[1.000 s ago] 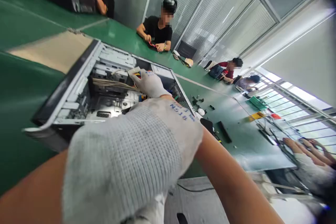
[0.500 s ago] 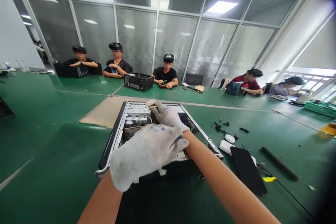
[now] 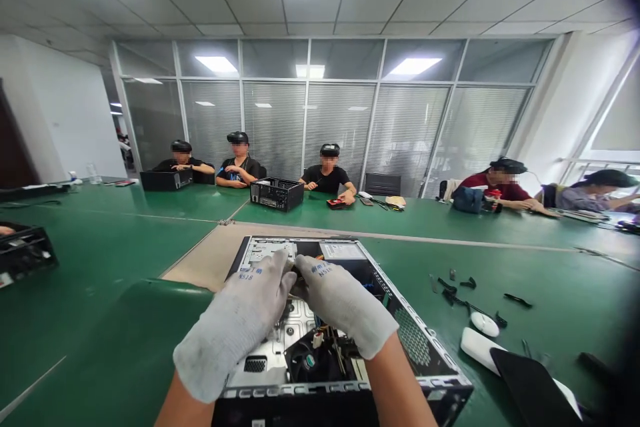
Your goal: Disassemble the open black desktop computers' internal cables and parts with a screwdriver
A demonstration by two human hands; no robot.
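Observation:
An opened desktop computer case [image 3: 417, 341] lies on its side before me, its interior facing up. Both my gloved hands reach over the metal drive cage [image 3: 265, 251], fingertips close together. My left hand [image 3: 253, 303] has its fingers bent inward and pressed together. From the other side, my right hand [image 3: 337, 297] curls its fingers toward the same spot. Whatever lies between them is hidden by the gloves. Nearer me inside the case, a black cooling fan [image 3: 309, 361] and some wires show. A labelled power supply [image 3: 343, 251] sits at the far end.
Right of the case lie small black plastic pieces [image 3: 453, 288], a white rounded object [image 3: 484, 324] and a black phone [image 3: 535, 387] resting on a white item. Across the green table [image 3: 125, 247], several people sit, with another computer case [image 3: 277, 195] there.
My left hand has moved off my right forearm to the drive cage beside my right hand. The white piece in my right fingers no longer shows. The view has tilted up.

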